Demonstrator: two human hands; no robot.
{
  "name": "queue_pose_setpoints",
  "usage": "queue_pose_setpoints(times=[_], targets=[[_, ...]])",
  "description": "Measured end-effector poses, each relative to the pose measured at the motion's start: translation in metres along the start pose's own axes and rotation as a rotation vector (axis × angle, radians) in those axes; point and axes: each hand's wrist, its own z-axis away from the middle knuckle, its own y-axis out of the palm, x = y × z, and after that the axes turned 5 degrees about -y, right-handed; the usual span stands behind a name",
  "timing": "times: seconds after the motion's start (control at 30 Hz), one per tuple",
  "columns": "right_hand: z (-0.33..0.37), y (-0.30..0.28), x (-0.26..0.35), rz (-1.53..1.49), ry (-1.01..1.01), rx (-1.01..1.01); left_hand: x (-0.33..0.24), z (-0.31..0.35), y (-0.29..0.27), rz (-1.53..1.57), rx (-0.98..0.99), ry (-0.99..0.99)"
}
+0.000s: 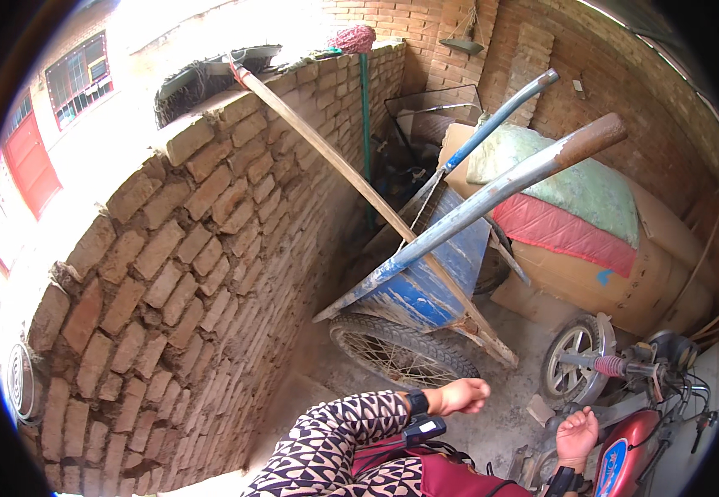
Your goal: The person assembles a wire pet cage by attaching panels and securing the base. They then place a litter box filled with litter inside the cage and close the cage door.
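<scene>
My left hand, at the end of a patterned sleeve with a dark wrist strap, is held in front of me with its fingers curled in. My right hand is raised lower and to the right, fingers bent toward the palm. Nothing shows in either hand, and they are apart. Beyond my left hand stands a worn blue handcart, tipped so its two long handles point up to the right. Its spoked wheel is nearest to that hand. A long wooden pole leans across the cart from the wall.
A rough brick wall runs along the left. At right, a red motorcycle tank and front wheel stand close to my right hand. Behind are a large cardboard bundle, a red quilted cloth and a green cloth.
</scene>
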Motion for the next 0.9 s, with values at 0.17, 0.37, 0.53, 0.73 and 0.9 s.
queue_pose_setpoints(times=[0.17,0.37,0.53,0.73,0.9], targets=[[-0.001,-0.001,-0.001,0.011,-0.013,-0.005,0.024,-0.002,-0.029,0.273,-0.074,-0.152],[-0.004,-0.003,-0.004,-0.003,0.007,0.016,0.003,0.010,-0.017,0.417,0.102,-0.064],[-0.011,0.003,-0.016,-0.045,0.060,0.003,-0.003,0.033,-0.018,0.515,0.173,0.063],[-0.042,0.019,-0.044,-0.047,0.215,-0.014,0.013,0.076,-0.027,0.659,0.007,0.165],[-0.071,0.032,-0.047,-0.136,0.335,0.135,0.020,0.107,-0.006,0.688,-0.114,0.341]])
